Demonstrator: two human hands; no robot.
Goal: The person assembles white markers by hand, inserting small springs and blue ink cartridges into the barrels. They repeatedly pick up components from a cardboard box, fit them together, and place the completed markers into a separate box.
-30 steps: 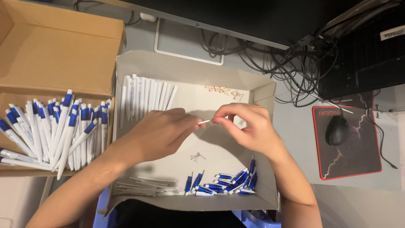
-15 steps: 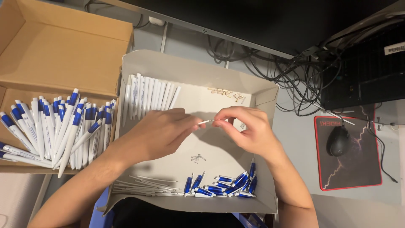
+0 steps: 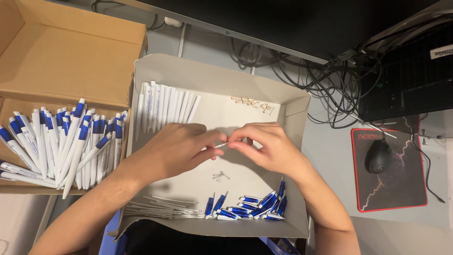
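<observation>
left hand and right hand meeting fingertip to fingertip over the middle of a shallow grey cardboard tray, both pinching a thin white pen refill held level between them. fingers of each curled in tight around that pinch, not spread.

just beyond the left hand, a row of white pen barrels lying side by side against the tray floor. beyond the right hand, a small scatter of pale tiny parts, too small to make out. right under the pinch, a little cluster of metal springs. nearer the body, below the right wrist, a heap of blue pen tips; below the left forearm, a loose bundle of thin white refills.

further out past the left arm, an open brown carton full of finished blue-and-white pens. out past the right arm, on a grey desk, a black mouse on a dark red-edged mouse pad. tangled black cables beyond, under the dark edge of a monitor.
</observation>
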